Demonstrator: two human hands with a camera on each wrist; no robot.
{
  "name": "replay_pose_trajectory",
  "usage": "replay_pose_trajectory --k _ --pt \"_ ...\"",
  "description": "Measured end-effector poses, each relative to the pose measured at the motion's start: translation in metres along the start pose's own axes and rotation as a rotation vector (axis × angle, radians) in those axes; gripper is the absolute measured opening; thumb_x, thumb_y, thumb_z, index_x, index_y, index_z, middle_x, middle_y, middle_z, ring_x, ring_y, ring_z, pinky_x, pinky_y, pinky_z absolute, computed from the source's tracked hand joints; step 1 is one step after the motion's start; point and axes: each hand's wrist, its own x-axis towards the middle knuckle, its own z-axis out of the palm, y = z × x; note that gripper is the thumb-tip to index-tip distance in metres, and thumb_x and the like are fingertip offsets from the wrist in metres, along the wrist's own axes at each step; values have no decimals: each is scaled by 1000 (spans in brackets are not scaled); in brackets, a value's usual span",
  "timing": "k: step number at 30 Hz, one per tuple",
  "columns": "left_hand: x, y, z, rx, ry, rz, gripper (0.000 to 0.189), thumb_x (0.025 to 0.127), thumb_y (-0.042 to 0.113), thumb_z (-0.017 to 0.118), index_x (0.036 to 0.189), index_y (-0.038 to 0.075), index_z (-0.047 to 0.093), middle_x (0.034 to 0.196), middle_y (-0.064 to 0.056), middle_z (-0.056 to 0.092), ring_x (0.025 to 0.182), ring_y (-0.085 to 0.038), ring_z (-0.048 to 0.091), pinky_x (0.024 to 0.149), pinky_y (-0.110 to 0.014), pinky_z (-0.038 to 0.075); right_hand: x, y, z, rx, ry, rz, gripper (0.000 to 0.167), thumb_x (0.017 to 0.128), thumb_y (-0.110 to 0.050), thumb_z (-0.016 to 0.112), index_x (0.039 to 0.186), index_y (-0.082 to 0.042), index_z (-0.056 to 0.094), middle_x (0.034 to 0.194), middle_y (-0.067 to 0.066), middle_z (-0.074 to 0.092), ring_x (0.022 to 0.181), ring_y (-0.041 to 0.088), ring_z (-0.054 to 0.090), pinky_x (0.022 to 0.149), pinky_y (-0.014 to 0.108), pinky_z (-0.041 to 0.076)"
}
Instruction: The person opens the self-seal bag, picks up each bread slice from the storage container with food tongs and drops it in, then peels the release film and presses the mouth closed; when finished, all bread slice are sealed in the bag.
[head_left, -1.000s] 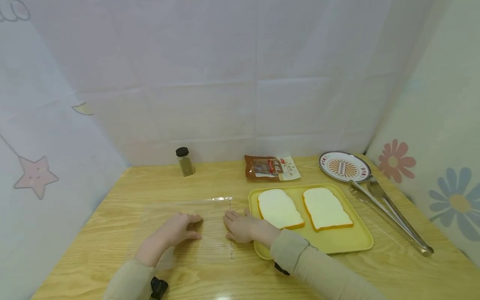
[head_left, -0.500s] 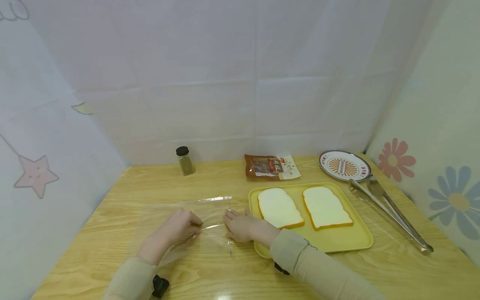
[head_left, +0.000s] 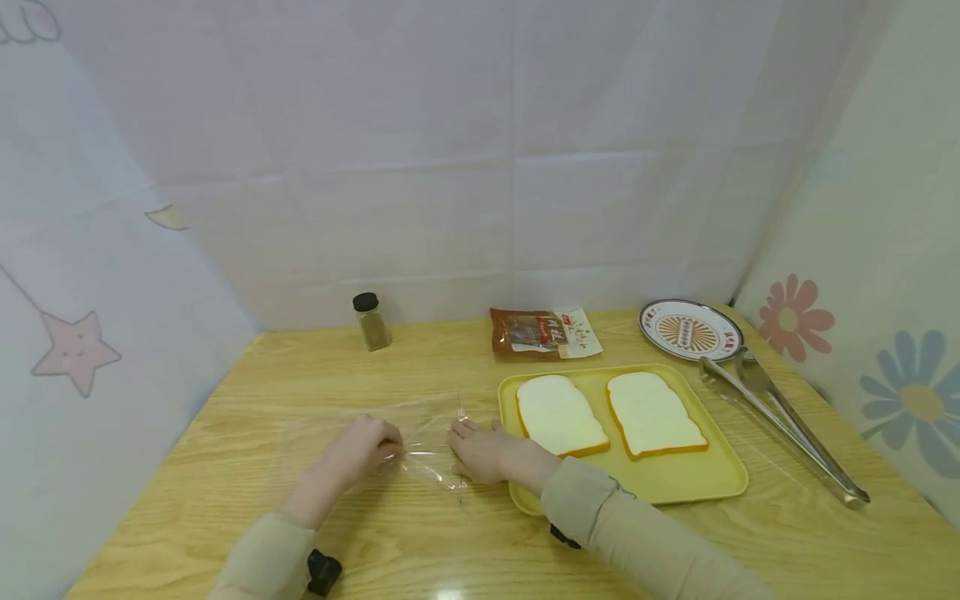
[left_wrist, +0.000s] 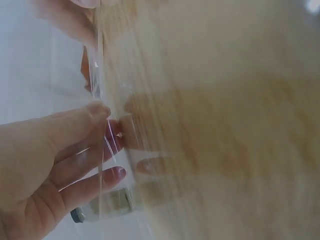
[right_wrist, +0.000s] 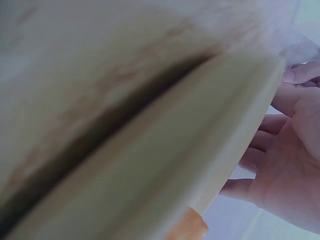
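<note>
A thin clear plastic bag lies on the wooden table, creased and lifted between my two hands. My left hand pinches the plastic between thumb and fingers; the left wrist view shows the thumb against the film. At the bag's right edge, my right hand rests with its fingers extended over the plastic. In the right wrist view that hand shows beyond the rim of a yellow tray. The forearm crosses the near left corner of this tray.
Two bread slices with orange crusts lie on the yellow tray. Behind it is a brown-and-white food packet. A black-lidded jar stands back left. Right of the tray are a patterned plate and metal tongs.
My left hand has closed its fingers, pinching the plastic and drawing it up into creases. My right hand has stayed at the bag's right edge.
</note>
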Motion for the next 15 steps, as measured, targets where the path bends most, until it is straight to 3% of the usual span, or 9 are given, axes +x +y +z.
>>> replay_pose_trajectory --k 4,9,15 --pt "-2 -5 1 -33 33 19 9 82 5 69 74 8 71 69 1 68 58 0 49 53 -17 45 2 0 2 19 25 -7 53 98 -35 48 146 -13 35 155 6 26 144 21 25 113 54 28" --pt "-3 -7 0 -114 46 9 8 84 3 67 79 5 72 70 0 68 58 0 51 53 -17 46 4 -1 1 4 46 -14 51 98 -34 50 143 -14 39 154 7 29 142 23 28 111 55 30" --pt "-3 -8 1 -143 63 21 10 83 2 68 75 7 68 66 3 64 57 3 46 52 -16 45 5 1 1 1 59 -41 54 97 -31 51 147 -22 32 151 8 33 141 24 31 108 59 33"
